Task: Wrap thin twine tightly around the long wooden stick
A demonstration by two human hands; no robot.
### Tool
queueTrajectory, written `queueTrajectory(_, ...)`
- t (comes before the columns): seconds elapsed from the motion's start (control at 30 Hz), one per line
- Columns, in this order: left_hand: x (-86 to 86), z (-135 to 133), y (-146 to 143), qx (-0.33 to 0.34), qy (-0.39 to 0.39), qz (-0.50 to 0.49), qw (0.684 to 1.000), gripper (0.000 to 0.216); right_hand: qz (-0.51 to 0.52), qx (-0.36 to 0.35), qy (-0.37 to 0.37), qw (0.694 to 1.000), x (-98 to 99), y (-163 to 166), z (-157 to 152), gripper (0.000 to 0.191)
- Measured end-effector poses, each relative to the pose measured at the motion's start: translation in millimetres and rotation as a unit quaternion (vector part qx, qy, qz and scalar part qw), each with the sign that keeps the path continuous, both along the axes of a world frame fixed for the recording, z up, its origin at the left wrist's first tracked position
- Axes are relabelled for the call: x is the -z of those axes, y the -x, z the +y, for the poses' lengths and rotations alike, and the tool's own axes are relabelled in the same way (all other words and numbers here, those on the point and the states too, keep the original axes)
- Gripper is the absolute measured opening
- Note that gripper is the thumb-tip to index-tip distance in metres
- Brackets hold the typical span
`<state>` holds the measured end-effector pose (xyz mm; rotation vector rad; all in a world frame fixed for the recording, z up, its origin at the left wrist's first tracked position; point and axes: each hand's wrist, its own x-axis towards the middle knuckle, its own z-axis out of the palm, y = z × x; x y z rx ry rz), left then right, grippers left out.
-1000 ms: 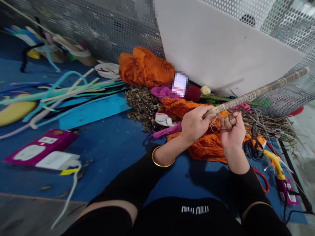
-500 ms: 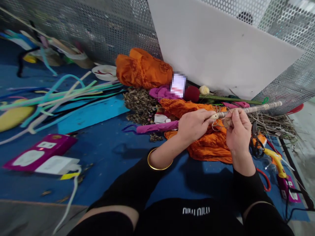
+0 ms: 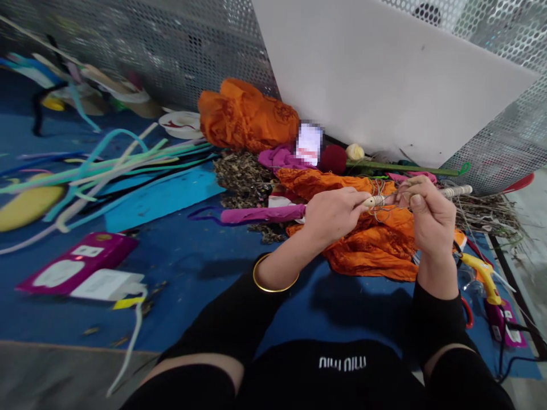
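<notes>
From the head camera, the only view there is: the person sits on the blue mat [image 3: 192,256] with both hands raised over a crumpled orange cloth [image 3: 371,253].

The left hand [image 3: 335,213] pinches the pale tip of a twine-wrapped stick [image 3: 457,191] between thumb and fingertips. This looks like a light grip that fixes the end in place.

The right hand [image 3: 429,219], at 3 o'clock from the left, is curled shut around the shaft, thumb pressed on top. The stick runs out past it towards 3 o'clock, nearly level. I'd say two hands so close together give fine control over the short stretch between them, where loose twine [image 3: 378,213] hangs in loops.

A gold bangle [image 3: 273,282] sits on the left wrist.

Other things lie within arm's reach:
- A yellow glue gun [image 3: 481,273] at 4 o'clock of the right hand.
- Dried twigs [image 3: 487,210] just beyond the stick's far end.
- A magenta roll [image 3: 260,214] at 9 o'clock of the left hand.

A white board [image 3: 384,74] leans on the perforated wall [image 3: 149,51] at 12 o'clock, and coloured strips [image 3: 106,159] lie well apart at 10 o'clock.
</notes>
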<state>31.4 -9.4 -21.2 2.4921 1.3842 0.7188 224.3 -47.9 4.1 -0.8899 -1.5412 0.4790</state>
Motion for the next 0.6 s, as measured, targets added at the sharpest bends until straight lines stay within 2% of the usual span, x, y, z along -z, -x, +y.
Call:
queueTrajectory(0.27, -2.4, -1, 4, 0.01, 0.002, 0.037, 0.999, 0.028, -0.046, -0.071, -0.006, 0.996, 5.7, -5, 5, 0.036)
queueTrajectory(0.47, -4.3, -4, 4, 0.027, -0.015, 0.056, 0.998, 0.026, -0.06, -0.051, 0.007, 0.997, 10.4, 1, 13, 0.04)
queueTrajectory(0.6, -3.4, -4, 3, 0.057, -0.064, 0.07, 0.994, 0.029, -0.08, -0.014, 0.011, 0.997, 8.7, 4, 16, 0.039)
